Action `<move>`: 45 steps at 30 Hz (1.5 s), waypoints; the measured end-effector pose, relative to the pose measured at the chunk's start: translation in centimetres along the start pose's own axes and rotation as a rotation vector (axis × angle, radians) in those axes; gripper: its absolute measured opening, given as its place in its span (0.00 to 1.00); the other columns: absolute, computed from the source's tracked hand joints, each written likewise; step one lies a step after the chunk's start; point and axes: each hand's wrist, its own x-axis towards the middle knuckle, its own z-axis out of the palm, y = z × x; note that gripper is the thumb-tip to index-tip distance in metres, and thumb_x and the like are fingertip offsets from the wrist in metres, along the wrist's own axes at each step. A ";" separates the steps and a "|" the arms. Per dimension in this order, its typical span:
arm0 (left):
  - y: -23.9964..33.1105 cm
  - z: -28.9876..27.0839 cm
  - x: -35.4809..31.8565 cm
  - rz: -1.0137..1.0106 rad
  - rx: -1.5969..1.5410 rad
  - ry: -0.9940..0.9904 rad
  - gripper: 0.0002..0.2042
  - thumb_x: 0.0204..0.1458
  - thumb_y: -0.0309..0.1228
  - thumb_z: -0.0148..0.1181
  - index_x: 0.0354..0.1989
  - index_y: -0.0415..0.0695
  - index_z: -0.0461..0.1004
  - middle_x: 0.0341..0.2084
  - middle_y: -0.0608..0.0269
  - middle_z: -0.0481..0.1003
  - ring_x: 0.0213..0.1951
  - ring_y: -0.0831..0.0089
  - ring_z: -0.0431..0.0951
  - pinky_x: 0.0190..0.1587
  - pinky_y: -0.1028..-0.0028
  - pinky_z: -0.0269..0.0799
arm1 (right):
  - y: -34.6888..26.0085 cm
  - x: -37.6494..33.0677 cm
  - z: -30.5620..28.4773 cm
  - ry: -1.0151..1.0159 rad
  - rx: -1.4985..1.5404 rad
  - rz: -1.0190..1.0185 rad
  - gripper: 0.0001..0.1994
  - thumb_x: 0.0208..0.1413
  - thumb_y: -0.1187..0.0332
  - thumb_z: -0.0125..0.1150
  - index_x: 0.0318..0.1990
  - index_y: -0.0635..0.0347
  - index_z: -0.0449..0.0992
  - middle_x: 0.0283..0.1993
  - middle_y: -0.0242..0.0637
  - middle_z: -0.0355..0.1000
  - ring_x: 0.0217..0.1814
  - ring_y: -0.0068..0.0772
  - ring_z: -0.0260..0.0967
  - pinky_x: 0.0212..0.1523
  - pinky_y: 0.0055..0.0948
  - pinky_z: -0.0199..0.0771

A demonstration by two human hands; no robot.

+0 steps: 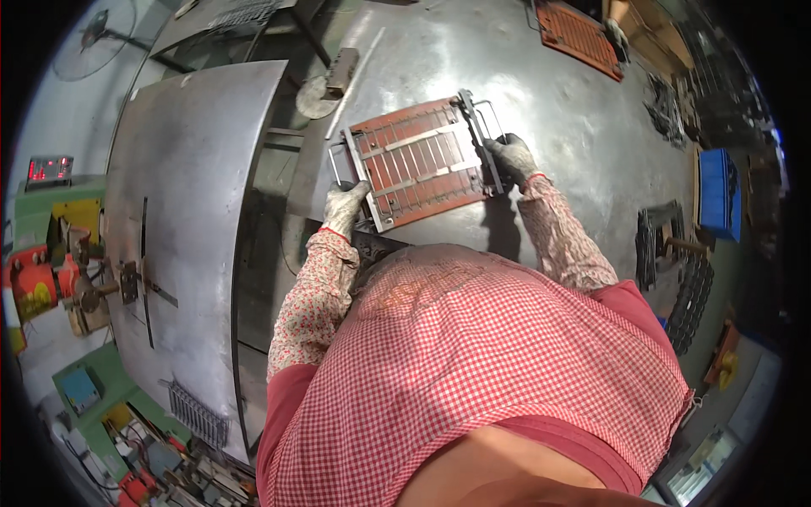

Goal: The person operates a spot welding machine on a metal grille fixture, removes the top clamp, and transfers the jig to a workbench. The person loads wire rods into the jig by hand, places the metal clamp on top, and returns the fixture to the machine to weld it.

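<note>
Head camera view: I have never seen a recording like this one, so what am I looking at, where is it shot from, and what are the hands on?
There is no robot here. A person wears the camera on the head, looking down, so you see their checked apron and flowered sleeves below, and the wide lens bends straight edges near the rim.

The person stands at a large grey metal table. On it lies a flat reddish-brown slotted plate clamped in a grey metal frame with wire handles at both ends. Both hands wear worn grey work gloves. The left hand grips the frame's near-left end; the right hand holds its right end by the handle.

A second reddish slotted plate lies at the table's far side, with another person's gloved hand by it. A curved sheet-metal panel stands to the left.
</note>
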 end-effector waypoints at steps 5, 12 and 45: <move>-3.6 -7.1 -3.2 -0.072 -0.337 -0.025 0.28 0.40 0.42 0.69 0.46 0.34 0.72 0.30 0.53 0.77 0.31 0.66 0.78 0.34 0.66 0.73 | -4.5 -4.6 2.2 -0.016 -0.133 -0.211 0.19 0.48 0.56 0.68 0.36 0.65 0.75 0.29 0.37 0.73 0.28 0.30 0.68 0.31 0.31 0.69; -9.9 -23.4 -7.9 -0.086 -0.422 0.312 0.19 0.42 0.41 0.67 0.37 0.39 0.74 0.25 0.59 0.76 0.27 0.70 0.75 0.32 0.71 0.72 | -16.3 -8.4 16.3 -0.209 -0.094 -0.568 0.20 0.48 0.57 0.69 0.39 0.65 0.73 0.32 0.37 0.73 0.33 0.30 0.69 0.38 0.32 0.71; -31.2 -44.3 -4.5 -0.431 -0.558 0.758 0.24 0.41 0.44 0.67 0.38 0.36 0.74 0.28 0.53 0.78 0.31 0.63 0.79 0.36 0.67 0.75 | -35.1 -12.8 59.4 -0.759 -0.563 -0.683 0.21 0.51 0.55 0.67 0.41 0.65 0.75 0.24 0.34 0.70 0.19 0.25 0.65 0.20 0.29 0.66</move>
